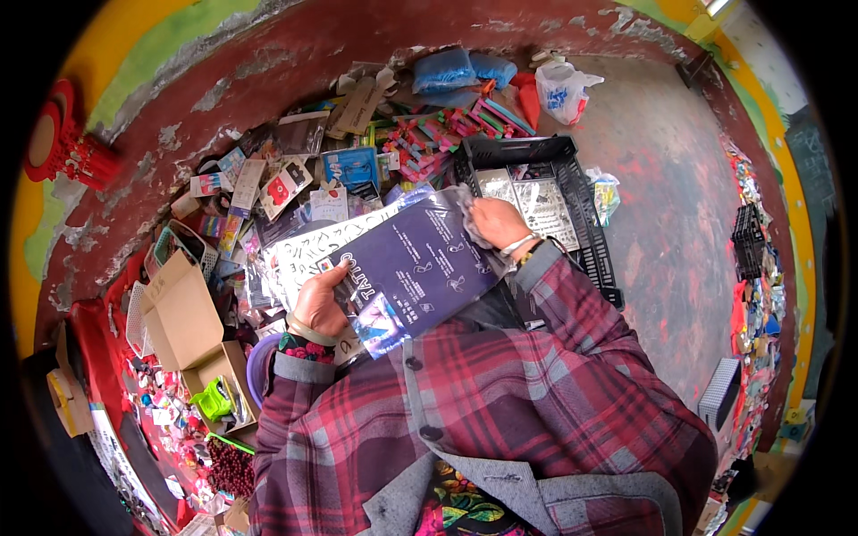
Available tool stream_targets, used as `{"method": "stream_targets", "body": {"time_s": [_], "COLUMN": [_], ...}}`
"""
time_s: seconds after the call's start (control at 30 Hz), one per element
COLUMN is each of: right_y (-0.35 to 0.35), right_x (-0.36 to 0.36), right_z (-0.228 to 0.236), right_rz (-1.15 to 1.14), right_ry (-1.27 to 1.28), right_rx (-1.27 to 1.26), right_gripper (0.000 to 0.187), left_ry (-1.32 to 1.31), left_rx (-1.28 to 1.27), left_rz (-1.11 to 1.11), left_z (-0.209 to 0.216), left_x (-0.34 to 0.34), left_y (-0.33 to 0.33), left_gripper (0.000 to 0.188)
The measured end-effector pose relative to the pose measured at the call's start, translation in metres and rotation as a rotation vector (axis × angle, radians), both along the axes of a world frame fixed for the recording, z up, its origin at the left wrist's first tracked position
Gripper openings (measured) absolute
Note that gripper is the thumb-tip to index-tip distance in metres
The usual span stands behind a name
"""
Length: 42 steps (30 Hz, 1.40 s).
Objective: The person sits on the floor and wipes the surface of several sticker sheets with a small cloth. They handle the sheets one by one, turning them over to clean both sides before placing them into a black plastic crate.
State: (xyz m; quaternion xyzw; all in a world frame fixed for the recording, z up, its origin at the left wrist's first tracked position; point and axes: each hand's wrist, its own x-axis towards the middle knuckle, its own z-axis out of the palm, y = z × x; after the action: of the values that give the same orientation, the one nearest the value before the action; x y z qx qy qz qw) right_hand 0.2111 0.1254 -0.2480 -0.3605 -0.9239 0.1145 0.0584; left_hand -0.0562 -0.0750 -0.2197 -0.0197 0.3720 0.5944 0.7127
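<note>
A flat pack of temporary tattoo sheets [407, 263] is held slantwise in front of my chest. Its dark blue card faces up, and white sheets with black patterns [308, 253] show along its upper left side. My left hand [319, 304] grips the lower left edge, thumb on top. At the upper right corner, my right hand [499, 223] pinches the crumpled edge of the pack's clear plastic sleeve [472, 217]. Just beyond that hand, a black plastic crate [581, 192] contains silvery patterned sheets [545, 210].
Packaged goods [286, 183] lie heaped against the wall on the left. An opened cardboard box [183, 313] holds a bright green item [213, 399]. Blue bundles [444, 71] and a white plastic bag [565, 92] sit at the back. More mixed goods [760, 304] line the right wall.
</note>
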Motion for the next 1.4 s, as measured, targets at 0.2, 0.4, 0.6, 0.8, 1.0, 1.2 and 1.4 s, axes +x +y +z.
{"method": "stream_targets", "body": {"time_s": [0.2, 0.4, 0.6, 0.8, 1.0, 1.2, 1.4], "right_y": [0.021, 0.023, -0.061, -0.083, -0.046, 0.005, -0.013], "right_x": [0.072, 0.059, -0.036, -0.052, -0.033, 0.047, 0.073], "right_z": [-0.02, 0.076, 0.086, 0.045, 0.029, 0.023, 0.067], "right_rz": [-0.193, -0.351, 0.37, 0.265, 0.08, -0.159, -0.252], "right_ry": [-0.004, 0.423, 0.495, 0.147, 0.161, 0.25, 0.515], "right_rx": [0.072, 0.241, 0.149, 0.107, 0.238, 0.119, 0.188], "right_gripper": [0.022, 0.029, 0.038, 0.046, 0.044, 0.023, 0.022], "left_ry": [0.012, 0.121, 0.028, 0.032, -0.005, -0.06, -0.073], "left_rx": [-0.022, 0.0, -0.005, -0.025, -0.016, 0.004, 0.142], "left_rz": [-0.003, 0.036, -0.001, 0.0, -0.017, 0.036, 0.089], "left_z": [0.011, 0.008, 0.009, -0.002, 0.004, 0.006, 0.038], "left_x": [0.0, -0.007, -0.008, -0.01, -0.01, -0.01, -0.009], "left_y": [0.0, -0.011, -0.011, -0.012, -0.014, -0.018, -0.025], "left_gripper": [0.027, 0.028, 0.027, 0.028, 0.03, 0.029, 0.031]}}
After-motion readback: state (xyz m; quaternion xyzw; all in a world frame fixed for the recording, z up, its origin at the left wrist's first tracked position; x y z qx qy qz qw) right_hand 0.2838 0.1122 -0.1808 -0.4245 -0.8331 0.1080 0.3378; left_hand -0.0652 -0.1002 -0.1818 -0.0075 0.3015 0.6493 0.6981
